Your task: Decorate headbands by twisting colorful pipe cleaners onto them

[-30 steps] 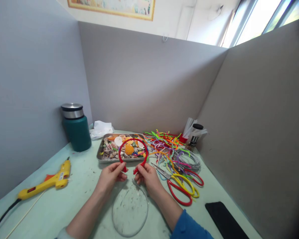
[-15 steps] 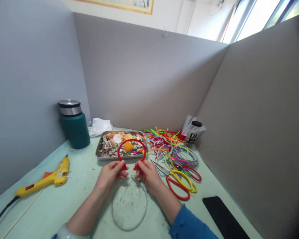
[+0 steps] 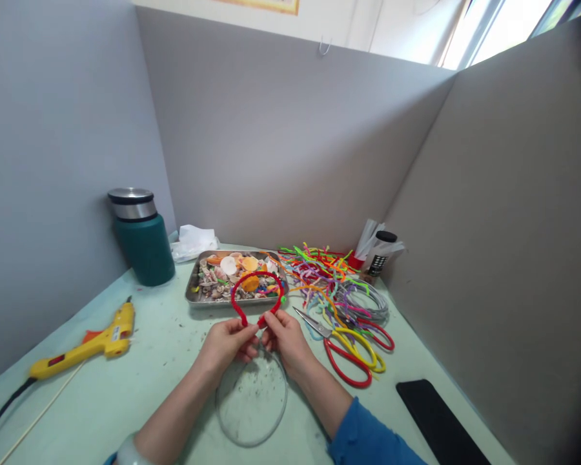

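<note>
A red pipe cleaner (image 3: 256, 278) is bent into a loop that stands up over the near edge of the metal tray (image 3: 192, 292). My left hand (image 3: 228, 343) pinches one end of it and my right hand (image 3: 285, 341) pinches the other. The two ends almost meet between my fingertips. Below my hands a thin wire ring (image 3: 252, 400) lies flat on the pale green table (image 3: 140, 381).
The tray holds several shells and beads. To its right lie a heap of coloured pipe cleaners (image 3: 322, 274), coiled wire (image 3: 368, 300) and red-and-yellow scissors (image 3: 348, 352). A yellow glue gun (image 3: 84, 345), a green flask (image 3: 140, 239), a black phone (image 3: 438, 420) and grey partition walls surround the table.
My hands have drawn together, so the loop's two ends now nearly touch and the loop is smaller. The view has tipped down slightly.
</note>
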Motion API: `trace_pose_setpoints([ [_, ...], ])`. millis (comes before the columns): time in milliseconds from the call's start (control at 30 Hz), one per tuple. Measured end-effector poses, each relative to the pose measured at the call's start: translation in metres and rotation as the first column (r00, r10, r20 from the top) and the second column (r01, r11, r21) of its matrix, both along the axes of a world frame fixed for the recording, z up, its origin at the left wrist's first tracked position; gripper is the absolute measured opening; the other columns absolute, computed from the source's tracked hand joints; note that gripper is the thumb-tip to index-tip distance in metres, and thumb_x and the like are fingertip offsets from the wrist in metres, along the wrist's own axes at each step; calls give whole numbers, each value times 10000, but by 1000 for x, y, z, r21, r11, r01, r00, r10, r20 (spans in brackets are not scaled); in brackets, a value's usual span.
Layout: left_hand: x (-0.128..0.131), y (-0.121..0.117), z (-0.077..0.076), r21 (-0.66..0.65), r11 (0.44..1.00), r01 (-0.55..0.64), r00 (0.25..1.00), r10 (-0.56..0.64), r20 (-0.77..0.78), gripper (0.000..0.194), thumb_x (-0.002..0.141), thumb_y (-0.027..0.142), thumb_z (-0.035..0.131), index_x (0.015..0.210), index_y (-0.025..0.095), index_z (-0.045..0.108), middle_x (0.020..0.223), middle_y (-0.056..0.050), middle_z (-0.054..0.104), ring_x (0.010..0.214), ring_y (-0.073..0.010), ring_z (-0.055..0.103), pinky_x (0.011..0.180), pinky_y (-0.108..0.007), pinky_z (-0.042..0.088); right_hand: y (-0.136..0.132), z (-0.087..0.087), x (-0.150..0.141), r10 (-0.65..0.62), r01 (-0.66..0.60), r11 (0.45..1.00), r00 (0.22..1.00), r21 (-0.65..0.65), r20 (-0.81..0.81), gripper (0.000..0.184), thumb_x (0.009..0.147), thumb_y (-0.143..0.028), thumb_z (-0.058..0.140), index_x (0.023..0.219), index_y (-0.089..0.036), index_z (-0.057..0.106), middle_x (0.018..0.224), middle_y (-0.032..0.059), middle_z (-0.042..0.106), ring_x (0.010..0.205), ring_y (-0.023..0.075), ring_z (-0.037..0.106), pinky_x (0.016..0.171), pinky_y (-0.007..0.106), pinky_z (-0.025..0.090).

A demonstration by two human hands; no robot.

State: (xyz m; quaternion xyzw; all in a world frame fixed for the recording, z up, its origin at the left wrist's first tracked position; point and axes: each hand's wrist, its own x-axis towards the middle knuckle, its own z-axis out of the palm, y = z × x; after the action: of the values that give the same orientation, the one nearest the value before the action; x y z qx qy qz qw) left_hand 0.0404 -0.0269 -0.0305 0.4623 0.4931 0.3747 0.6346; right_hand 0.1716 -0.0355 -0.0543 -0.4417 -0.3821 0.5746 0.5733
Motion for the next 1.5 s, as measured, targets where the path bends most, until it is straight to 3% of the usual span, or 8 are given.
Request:
trace_pose_setpoints([
  [433, 0, 1, -7, 19, 1000, -11, 1000, 11, 15, 315, 623, 379, 709, 658, 94, 578, 560, -36, 631, 437, -107, 568, 443, -222, 461, 0, 1, -2, 24, -23, 1000, 999, -18, 38, 306, 728, -434, 598, 699, -134, 546, 469, -40, 525, 381, 63, 454, 371, 162, 360],
  [633, -8, 5, -3, 14, 997, -74, 997, 75, -25, 381, 667, 448, 668, 798, 97, 595, 776, -71, 668, 392, -73, 534, 379, -211, 436, 1, -1, 1, -29, 26, 1000, 979, 16, 200, 285, 737, -426, 575, 716, -145, 532, 419, -61, 498, 321, 51, 392, 324, 152, 291],
  [800, -12, 13, -2, 58, 986, -153, 987, 150, 59, 344, 646, 362, 696, 852, 101, 609, 811, -66, 674, 412, -68, 544, 407, -208, 454, 6, -9, 2, -84, 71, 995, 968, 65, 235, 327, 752, -440, 545, 852, -129, 569, 457, -53, 515, 333, 55, 398, 323, 154, 294],
  [1033, -15, 20, -11, 115, 984, -138, 989, 142, -30, 446, 628, 373, 692, 921, 42, 625, 487, -19, 616, 449, -113, 559, 444, -204, 454, 11, -18, 2, -117, 83, 987, 956, 135, 267, 311, 787, -438, 513, 851, -140, 575, 492, -36, 537, 358, 70, 427, 320, 158, 300],
  [1233, -13, 17, -6, 130, 979, -154, 988, 155, -2, 465, 591, 352, 726, 941, 64, 624, 585, -34, 660, 476, -116, 575, 455, -207, 460, 11, -15, 2, -113, 92, 987, 980, 133, 163, 323, 746, -456, 562, 823, -142, 571, 673, 16, 638, 382, 62, 470, 319, 162, 308],
  [1333, -12, 16, 0, 114, 976, -184, 983, 180, 41, 511, 596, 353, 732, 1018, 100, 595, 775, -68, 694, 565, -151, 631, 516, -252, 511, 13, -8, 8, -89, 87, 994, 996, 64, 19, 328, 701, -459, 605, 755, -137, 563, 603, 7, 624, 363, 59, 459, 319, 161, 311],
  [1500, -15, 19, -4, 60, 986, -157, 987, 154, 52, 515, 605, 379, 736, 1033, 144, 574, 945, -96, 687, 597, -157, 650, 552, -273, 536, 20, 3, 31, -231, 239, 970, 960, 35, -158, 346, 627, -457, 663, 717, -151, 530, 589, -4, 606, 410, 75, 503, 321, 156, 338],
])
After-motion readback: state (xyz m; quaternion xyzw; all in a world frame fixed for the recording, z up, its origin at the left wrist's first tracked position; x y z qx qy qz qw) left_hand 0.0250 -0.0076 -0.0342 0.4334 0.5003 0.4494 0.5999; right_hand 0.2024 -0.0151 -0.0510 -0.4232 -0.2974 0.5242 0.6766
